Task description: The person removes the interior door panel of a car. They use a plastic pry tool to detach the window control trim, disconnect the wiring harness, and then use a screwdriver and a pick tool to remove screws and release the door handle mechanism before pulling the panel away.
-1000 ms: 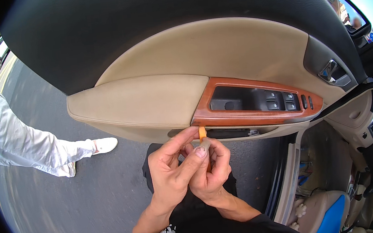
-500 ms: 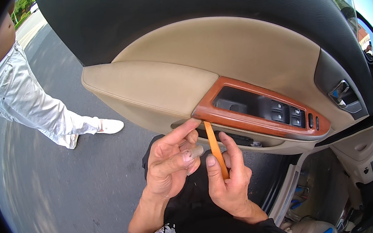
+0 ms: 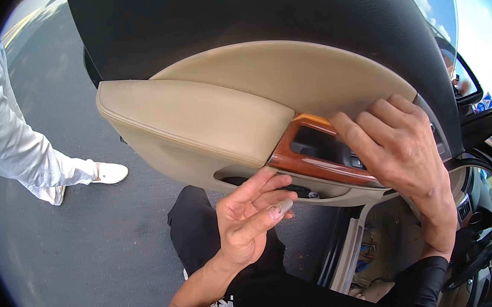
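The car door's wood-look switch trim (image 3: 301,158) sits beside a beige padded armrest (image 3: 193,114). My right hand (image 3: 394,149) is over the trim with fingers curled, holding a flat orange tool (image 3: 310,117) whose end lies at the trim's upper edge. It hides most of the window switches. My left hand (image 3: 247,217) is open below the trim's left corner, fingers loosely bent and apart, with nothing in it; its forefinger reaches that corner.
A person's leg (image 3: 27,148) in pale trousers and white shoe stands at left on the asphalt (image 3: 99,249). The dark upper door panel (image 3: 241,8) and side mirror (image 3: 462,77) rise beyond my hands. The car interior (image 3: 401,239) shows at lower right.
My right hand has left my left hand, rising rightward over the trim with the orange tool, now at the upper edge. My left hand stays low at the left corner. The view has shifted.
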### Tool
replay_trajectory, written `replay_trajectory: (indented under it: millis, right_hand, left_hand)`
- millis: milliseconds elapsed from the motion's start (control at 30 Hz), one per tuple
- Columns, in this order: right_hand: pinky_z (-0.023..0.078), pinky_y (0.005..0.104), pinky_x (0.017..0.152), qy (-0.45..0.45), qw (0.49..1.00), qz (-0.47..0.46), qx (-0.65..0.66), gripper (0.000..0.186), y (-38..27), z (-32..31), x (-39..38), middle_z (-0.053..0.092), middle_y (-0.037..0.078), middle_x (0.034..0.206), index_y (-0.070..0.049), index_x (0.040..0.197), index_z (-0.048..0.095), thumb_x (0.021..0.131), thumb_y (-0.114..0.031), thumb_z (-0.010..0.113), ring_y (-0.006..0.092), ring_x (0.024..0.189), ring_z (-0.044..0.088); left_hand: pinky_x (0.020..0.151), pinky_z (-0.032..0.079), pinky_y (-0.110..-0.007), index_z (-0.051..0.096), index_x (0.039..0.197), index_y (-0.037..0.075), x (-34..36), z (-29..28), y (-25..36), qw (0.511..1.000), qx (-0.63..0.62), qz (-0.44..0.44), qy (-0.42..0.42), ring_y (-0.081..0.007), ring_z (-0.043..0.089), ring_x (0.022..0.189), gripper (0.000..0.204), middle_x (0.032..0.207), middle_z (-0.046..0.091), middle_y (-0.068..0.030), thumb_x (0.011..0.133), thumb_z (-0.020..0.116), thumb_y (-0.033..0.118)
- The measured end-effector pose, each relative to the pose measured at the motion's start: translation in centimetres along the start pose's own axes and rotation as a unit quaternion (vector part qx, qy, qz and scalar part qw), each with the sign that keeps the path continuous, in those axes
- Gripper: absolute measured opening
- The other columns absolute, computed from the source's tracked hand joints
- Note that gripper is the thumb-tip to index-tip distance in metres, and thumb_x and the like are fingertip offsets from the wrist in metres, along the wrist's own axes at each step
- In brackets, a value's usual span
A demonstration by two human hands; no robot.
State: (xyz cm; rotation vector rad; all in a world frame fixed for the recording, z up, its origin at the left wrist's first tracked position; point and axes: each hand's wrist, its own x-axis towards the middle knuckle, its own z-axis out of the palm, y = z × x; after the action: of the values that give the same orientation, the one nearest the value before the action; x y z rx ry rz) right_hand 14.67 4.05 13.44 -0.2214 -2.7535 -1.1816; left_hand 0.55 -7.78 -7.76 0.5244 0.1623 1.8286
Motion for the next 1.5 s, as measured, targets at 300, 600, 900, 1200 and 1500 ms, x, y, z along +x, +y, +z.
replay_trajectory:
  millis: [300, 600, 900, 1200, 1500]
  right_hand:
    - [0.051, 0.0286, 0.072, -0.109, 0.984, -0.111, -0.085, 0.028, 0.5, -1.9, 3.2, 0.066, -0.004, 0.078, -0.013, 0.109, 0.073, 0.083, -0.021, 0.079, 0.0107, 0.072, 0.063]
    - [0.050, 0.0276, 0.066, -0.113, 0.986, -0.110, -0.049, 0.032, 0.7, -1.5, 4.4, 0.063, -0.005, 0.080, -0.016, 0.111, 0.073, 0.079, -0.021, 0.080, 0.0088, 0.066, 0.060]
    - [0.049, 0.0277, 0.066, -0.139, 0.977, -0.154, -0.044, 0.028, 0.2, -1.7, 6.4, 0.059, -0.005, 0.073, -0.013, 0.106, 0.077, 0.080, -0.021, 0.078, 0.0097, 0.065, 0.061]
    - [0.046, 0.0310, 0.083, -0.238, 0.929, -0.242, -0.149, 0.036, -1.4, -3.0, 10.9, 0.061, -0.002, 0.079, -0.010, 0.106, 0.076, 0.073, -0.025, 0.078, 0.0127, 0.075, 0.061]
    - [0.043, 0.0286, 0.095, -0.239, 0.872, -0.372, -0.213, 0.012, -1.8, -2.0, 14.3, 0.056, -0.004, 0.069, -0.013, 0.069, 0.065, 0.062, -0.020, 0.073, 0.0134, 0.073, 0.058]
  left_hand:
    - [0.122, 0.033, -0.054, 0.036, 0.157, -0.004, 0.2, -1.2, 1.2, 0.993, -0.060, -0.078, -0.069, -0.0378, 0.049, 0.143, 0.085, 0.153, 0.048, -0.0270, 0.078, 0.064, -0.010]
    - [0.123, 0.029, -0.053, 0.041, 0.156, -0.003, 0.7, -2.7, 0.8, 0.987, -0.080, -0.060, -0.122, -0.0358, 0.041, 0.149, 0.083, 0.157, 0.048, -0.0173, 0.077, 0.064, -0.014]
    - [0.124, 0.030, -0.052, 0.043, 0.154, -0.006, 0.7, -3.7, -0.5, 0.986, -0.094, -0.018, -0.135, -0.0379, 0.045, 0.146, 0.074, 0.156, 0.050, -0.0174, 0.083, 0.062, -0.016]
    - [0.122, 0.033, -0.057, 0.044, 0.152, -0.008, 1.4, -4.2, -1.0, 0.980, -0.097, 0.016, -0.174, -0.0356, 0.047, 0.144, 0.070, 0.157, 0.047, -0.0191, 0.083, 0.058, -0.017]
    - [0.122, 0.035, -0.057, 0.045, 0.153, -0.005, 1.8, -4.4, -1.9, 0.972, -0.137, 0.024, -0.189, -0.0344, 0.046, 0.144, 0.072, 0.158, 0.046, -0.0186, 0.082, 0.055, -0.018]
